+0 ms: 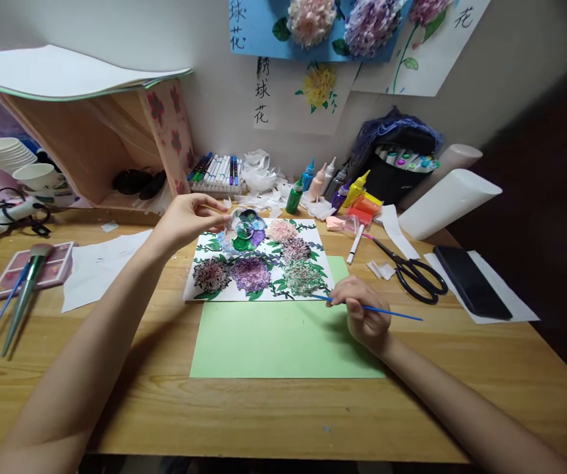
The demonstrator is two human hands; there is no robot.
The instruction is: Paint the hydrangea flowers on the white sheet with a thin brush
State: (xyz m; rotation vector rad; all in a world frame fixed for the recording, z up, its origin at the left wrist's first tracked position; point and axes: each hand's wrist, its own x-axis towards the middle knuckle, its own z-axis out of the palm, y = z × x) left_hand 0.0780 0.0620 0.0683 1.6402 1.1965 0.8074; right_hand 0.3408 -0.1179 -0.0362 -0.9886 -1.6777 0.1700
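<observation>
My left hand (195,220) pinches the edge of a small paint palette (249,230) smeared with green, purple and dark paint, held over the top of the flower picture. In my right hand (365,311) is a thin blue paintbrush (394,314), its tip at the lower right edge of the white sheet (190,291). Puffy textured flowers in pink, purple, black and green cover that sheet, with painted green leaves around them. One purple flower (251,274) sits at the bottom middle. The palette hides part of a blue flower behind it. Beneath the sheet lies light green paper (283,342).
Paint bottles (295,197) stand behind the picture, beside crumpled tissue (261,174) and a rack of markers (216,172). To the right lie black scissors (414,273) and a phone (471,282). Brushes (26,296) rest on a pink palette box (58,263) at left.
</observation>
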